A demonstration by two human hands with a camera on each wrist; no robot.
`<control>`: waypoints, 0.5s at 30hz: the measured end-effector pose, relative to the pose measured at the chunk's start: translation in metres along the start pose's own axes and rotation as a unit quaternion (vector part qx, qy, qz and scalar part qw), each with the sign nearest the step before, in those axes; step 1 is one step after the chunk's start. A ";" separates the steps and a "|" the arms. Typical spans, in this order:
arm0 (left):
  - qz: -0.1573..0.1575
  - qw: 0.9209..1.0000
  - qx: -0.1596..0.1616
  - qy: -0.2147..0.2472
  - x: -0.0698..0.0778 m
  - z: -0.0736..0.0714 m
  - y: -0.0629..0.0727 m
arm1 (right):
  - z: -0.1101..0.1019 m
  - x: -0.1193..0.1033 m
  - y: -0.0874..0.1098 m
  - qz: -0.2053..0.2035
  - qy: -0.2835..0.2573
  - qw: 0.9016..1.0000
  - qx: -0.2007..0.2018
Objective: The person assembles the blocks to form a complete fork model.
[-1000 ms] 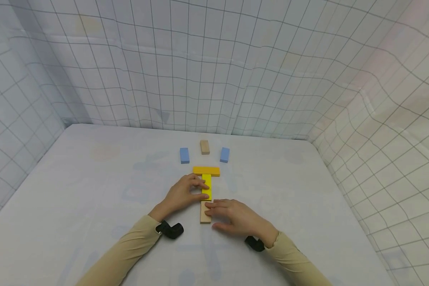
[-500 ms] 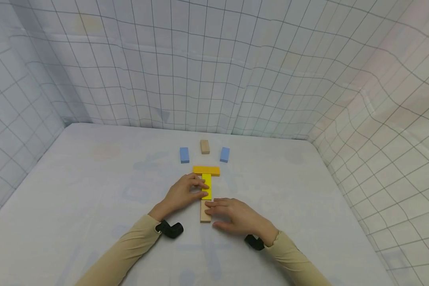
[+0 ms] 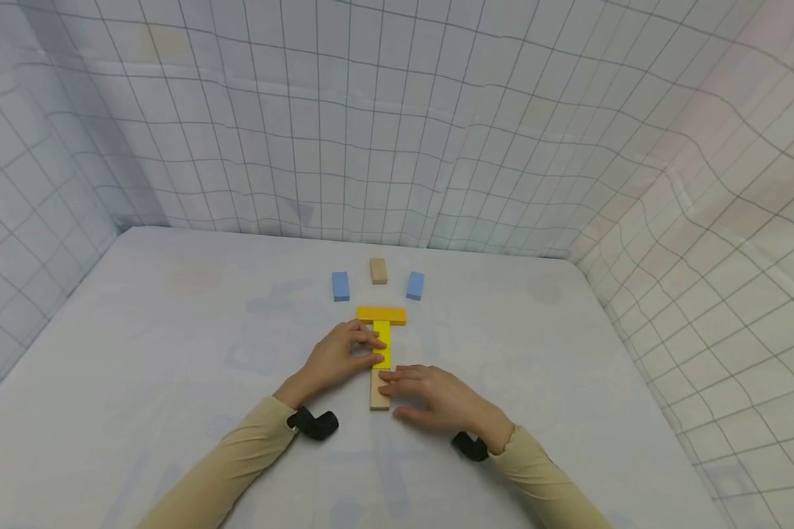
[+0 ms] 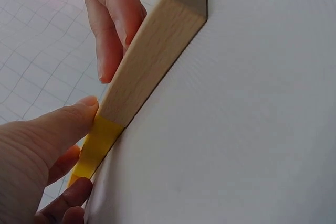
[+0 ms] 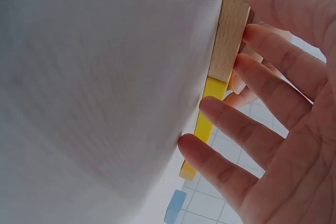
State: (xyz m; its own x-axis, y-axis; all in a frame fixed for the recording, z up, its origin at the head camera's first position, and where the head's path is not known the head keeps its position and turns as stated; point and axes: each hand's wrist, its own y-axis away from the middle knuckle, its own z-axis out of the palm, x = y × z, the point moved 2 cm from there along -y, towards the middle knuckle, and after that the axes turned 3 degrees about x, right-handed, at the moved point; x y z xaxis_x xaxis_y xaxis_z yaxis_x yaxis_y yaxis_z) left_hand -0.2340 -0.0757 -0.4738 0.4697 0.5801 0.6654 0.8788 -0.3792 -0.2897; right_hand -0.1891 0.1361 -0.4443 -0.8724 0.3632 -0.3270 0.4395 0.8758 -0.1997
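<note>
A wooden block [image 3: 379,401] lies flat on the white-covered table, end to end with a yellow block [image 3: 382,328]. An orange-yellow block [image 3: 381,314] lies crosswise against the yellow one's far end, forming a T. My left hand [image 3: 336,355] rests its thumb and fingertips on the yellow block from the left; the left wrist view has the thumb tip on its upper face near the joint. With fingers fairly straight and spread, my right hand [image 3: 442,398] touches the wooden block from the right. In the right wrist view, two lower fingertips reach the cloth beside the yellow block.
Beyond the T stand two blue blocks, a left one [image 3: 340,286] and a right one [image 3: 415,286]. Between and slightly behind them is a small wooden block [image 3: 378,271]. Grid-patterned curtains [image 3: 397,132] enclose the table's back and sides.
</note>
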 end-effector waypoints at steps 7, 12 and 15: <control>0.039 0.998 -0.048 0.015 -0.003 -0.008 0.001 | 0.000 0.000 0.000 0.003 -0.011 1.000 -0.001; 0.061 0.994 -0.082 0.035 -0.009 -0.008 0.001 | -0.002 -0.001 0.001 0.009 -0.014 1.000 -0.008; 0.051 0.993 -0.097 0.035 -0.010 -0.008 0.002 | -0.003 0.000 0.001 0.013 -0.012 1.000 -0.013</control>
State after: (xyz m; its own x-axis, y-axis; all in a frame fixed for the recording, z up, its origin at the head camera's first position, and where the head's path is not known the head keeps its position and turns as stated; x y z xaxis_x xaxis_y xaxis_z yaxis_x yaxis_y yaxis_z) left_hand -0.2374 -0.0875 -0.4754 0.5420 0.4822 0.6882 0.7914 -0.5684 -0.2250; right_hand -0.1889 0.1379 -0.4419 -0.8556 0.3784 -0.3533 0.4556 0.8744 -0.1667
